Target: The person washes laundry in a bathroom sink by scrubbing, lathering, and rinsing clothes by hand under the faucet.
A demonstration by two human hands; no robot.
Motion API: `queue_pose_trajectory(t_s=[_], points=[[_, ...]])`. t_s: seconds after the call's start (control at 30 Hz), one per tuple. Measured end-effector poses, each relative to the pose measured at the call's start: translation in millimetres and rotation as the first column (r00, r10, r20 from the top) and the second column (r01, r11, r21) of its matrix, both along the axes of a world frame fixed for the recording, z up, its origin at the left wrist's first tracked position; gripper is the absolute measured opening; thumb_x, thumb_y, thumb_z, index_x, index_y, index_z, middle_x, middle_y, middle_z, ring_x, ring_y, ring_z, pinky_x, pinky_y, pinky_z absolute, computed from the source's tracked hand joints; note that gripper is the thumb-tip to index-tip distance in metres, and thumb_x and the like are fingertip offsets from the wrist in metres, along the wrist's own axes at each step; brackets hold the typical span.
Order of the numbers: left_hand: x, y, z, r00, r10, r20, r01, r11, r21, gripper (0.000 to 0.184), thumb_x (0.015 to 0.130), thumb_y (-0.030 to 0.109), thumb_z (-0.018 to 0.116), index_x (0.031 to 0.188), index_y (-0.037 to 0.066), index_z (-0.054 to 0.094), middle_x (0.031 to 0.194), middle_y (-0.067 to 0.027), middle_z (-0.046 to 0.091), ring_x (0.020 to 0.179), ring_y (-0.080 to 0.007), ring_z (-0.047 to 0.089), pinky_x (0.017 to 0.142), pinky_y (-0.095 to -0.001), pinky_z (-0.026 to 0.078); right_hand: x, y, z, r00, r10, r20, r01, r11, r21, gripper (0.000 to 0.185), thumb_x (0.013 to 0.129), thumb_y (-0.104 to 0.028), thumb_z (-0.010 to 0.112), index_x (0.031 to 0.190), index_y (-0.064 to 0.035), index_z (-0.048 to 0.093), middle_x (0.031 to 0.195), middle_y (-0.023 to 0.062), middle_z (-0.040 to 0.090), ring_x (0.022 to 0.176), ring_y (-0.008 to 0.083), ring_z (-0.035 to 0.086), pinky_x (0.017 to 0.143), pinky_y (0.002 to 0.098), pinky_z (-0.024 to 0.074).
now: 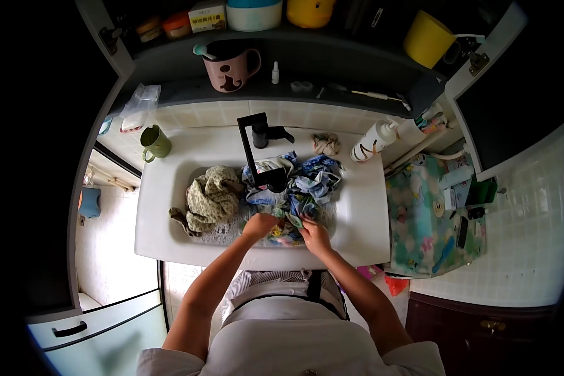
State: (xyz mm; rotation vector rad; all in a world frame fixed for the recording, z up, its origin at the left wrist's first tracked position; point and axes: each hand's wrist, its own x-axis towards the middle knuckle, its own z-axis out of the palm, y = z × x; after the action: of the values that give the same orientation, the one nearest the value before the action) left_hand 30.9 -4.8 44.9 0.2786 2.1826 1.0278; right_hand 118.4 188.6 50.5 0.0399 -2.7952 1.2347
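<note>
In the white sink (365, 207), a blue patterned garment (319, 175) lies bunched in soapy water under the black faucet (260, 150). My left hand (261, 226) is closed on a wet, multicoloured part of the cloth near the front of the basin. Just to its right, my right hand (315, 235) pinches a fold of the same patterned garment. Both hands' fingertips are partly hidden by the cloth. A beige-green patterned cloth (213, 197) is heaped at the basin's left side, apart from my hands.
A green cup (155, 143) stands on the sink's left rim. At the back right are a small crumpled cloth (326, 143) and a white pump bottle (374, 141). The shelf above holds a pink mug (230, 70). Open cabinet doors flank the sink.
</note>
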Motion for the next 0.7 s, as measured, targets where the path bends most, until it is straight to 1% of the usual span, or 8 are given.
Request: queue_pose_trajectory(t_s=[0.07, 0.2, 0.23, 0.33, 0.37, 0.47, 0.6, 0.7], points=[[-2.8, 6.1, 5.3, 0.830, 0.188, 0.524, -0.309, 0.939, 0.153, 0.041, 0.077, 0.039, 0.052, 0.105, 0.009, 0.054, 0.083, -0.0077, 0.064, 0.075, -0.0232, 0.062, 0.064, -0.0320, 0.049, 8.0, -6.1, 5.1, 1.000, -0.015, -0.020, 0.013, 0.998, -0.060, 0.026, 0.075, -0.008, 0.052, 0.100, 0.0007, 0.055, 0.111, 0.0172, 0.051, 0.109, 0.0291, 0.045, 0.084, 0.0327, 0.0403], [14.2, 19.3, -4.4, 0.599, 0.160, 0.785, -0.509, 0.832, 0.219, 0.056, 0.074, 0.051, 0.052, 0.094, -0.001, 0.055, 0.086, -0.0124, 0.061, 0.075, -0.0217, 0.061, 0.063, -0.0312, 0.050, 21.2, -22.6, 26.4, 0.999, -0.022, -0.045, 0.019, 0.997, -0.070, 0.024, 0.075, -0.010, 0.053, 0.096, 0.0008, 0.056, 0.108, 0.0177, 0.053, 0.108, 0.0298, 0.046, 0.083, 0.0333, 0.0409], [16.7, 23.6, -3.2, 0.470, 0.136, 0.872, -0.580, 0.792, 0.189, 0.050, 0.077, 0.045, 0.054, 0.093, -0.003, 0.054, 0.088, -0.0118, 0.060, 0.076, -0.0218, 0.060, 0.067, -0.0307, 0.050, 24.1, -26.0, 27.8, 0.998, -0.014, -0.055, 0.010, 0.998, -0.062, 0.024, 0.075, -0.010, 0.053, 0.096, 0.0009, 0.057, 0.107, 0.0177, 0.053, 0.108, 0.0299, 0.046, 0.083, 0.0334, 0.0410], [29.0, 41.3, -34.9, 0.412, -0.030, 0.910, -0.736, 0.577, 0.353, 0.034, 0.081, 0.032, 0.054, 0.090, -0.001, 0.055, 0.082, -0.0094, 0.060, 0.076, -0.0220, 0.060, 0.069, -0.0300, 0.050, 34.7, -28.3, 38.4, 0.998, 0.025, -0.062, -0.027, 0.999, -0.019, 0.023, 0.074, -0.010, 0.053, 0.094, -0.0001, 0.058, 0.105, 0.0166, 0.055, 0.106, 0.0299, 0.048, 0.083, 0.0336, 0.0412], [31.3, 44.9, -41.1, 0.385, 0.085, 0.919, -0.788, 0.549, 0.279, 0.019, 0.082, 0.020, 0.053, 0.084, 0.001, 0.055, 0.077, -0.0078, 0.058, 0.070, -0.0218, 0.060, 0.064, -0.0302, 0.051, 38.9, -28.1, 40.9, 0.998, 0.023, -0.054, -0.024, 1.000, -0.018, 0.023, 0.074, -0.011, 0.053, 0.094, -0.0003, 0.059, 0.104, 0.0163, 0.055, 0.105, 0.0299, 0.048, 0.083, 0.0337, 0.0412], [43.0, 41.1, -11.2, 0.495, 0.354, 0.794, -0.764, 0.613, 0.202, 0.015, 0.082, 0.016, 0.052, 0.084, 0.001, 0.053, 0.078, -0.0076, 0.058, 0.065, -0.0198, 0.059, 0.059, -0.0289, 0.051, 48.2, -22.4, 42.0, 0.997, 0.082, 0.002, -0.082, 0.997, -0.014, 0.023, 0.073, -0.011, 0.053, 0.092, -0.0014, 0.060, 0.104, 0.0144, 0.056, 0.105, 0.0294, 0.048, 0.084, 0.0342, 0.0412], [39.8, 23.9, -6.7, 0.539, 0.378, 0.753, -0.759, 0.605, 0.240, 0.018, 0.081, 0.017, 0.055, 0.080, -0.001, 0.053, 0.076, -0.0093, 0.057, 0.067, -0.0206, 0.061, 0.061, -0.0310, 0.053, 44.2, -15.4, 41.5, 0.991, 0.120, 0.056, -0.122, 0.992, 0.020, 0.023, 0.069, -0.009, 0.052, 0.089, -0.0032, 0.062, 0.103, 0.0111, 0.057, 0.107, 0.0281, 0.047, 0.085, 0.0354, 0.0410], [38.8, 15.0, 4.3, 0.566, 0.435, 0.700, -0.765, 0.593, 0.250, 0.022, 0.080, 0.018, 0.057, 0.075, -0.003, 0.053, 0.073, -0.0101, 0.057, 0.064, -0.0217, 0.061, 0.060, -0.0310, 0.054, 18.7, -7.5, 36.2, 0.997, 0.024, -0.080, -0.020, 0.999, 0.050, 0.032, 0.064, -0.004, 0.051, 0.095, -0.0050, 0.057, 0.112, 0.0097, 0.052, 0.109, 0.0279, 0.043, 0.090, 0.0362, 0.0362]])
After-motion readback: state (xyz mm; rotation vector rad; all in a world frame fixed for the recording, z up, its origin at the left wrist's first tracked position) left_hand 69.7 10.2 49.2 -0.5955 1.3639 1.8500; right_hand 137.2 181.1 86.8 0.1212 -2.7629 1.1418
